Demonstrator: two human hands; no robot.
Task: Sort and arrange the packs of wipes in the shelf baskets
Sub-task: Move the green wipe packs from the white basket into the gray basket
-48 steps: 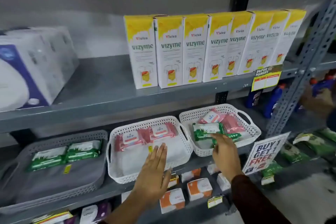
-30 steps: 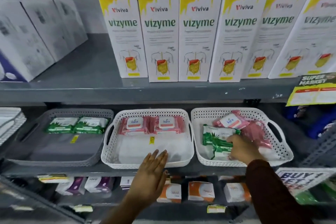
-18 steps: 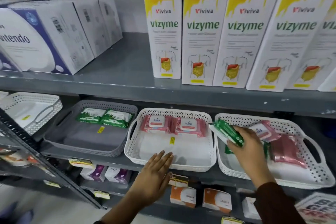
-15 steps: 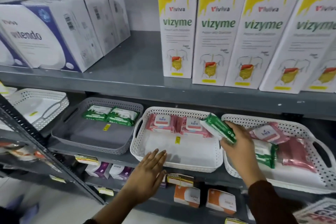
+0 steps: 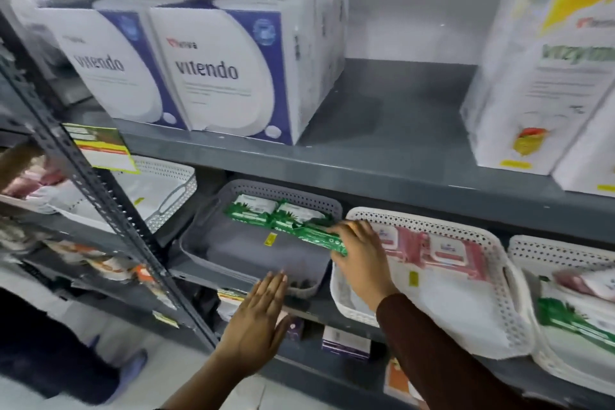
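Now the right hand [image 5: 361, 255] is carrying a green pack [image 5: 319, 238] over to the grey basket [image 5: 213, 236] at frame centre, joining its kind; the left hand [image 5: 258, 319] is hovering flat, open and empty.

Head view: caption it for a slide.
Right hand lowers a green wipes pack into the grey basket.

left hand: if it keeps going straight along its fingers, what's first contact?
Probably the front wall of the grey basket: the left hand lies flat and open, fingertips pointing up at that rim and very near it. Depth is unclear; they may already touch.
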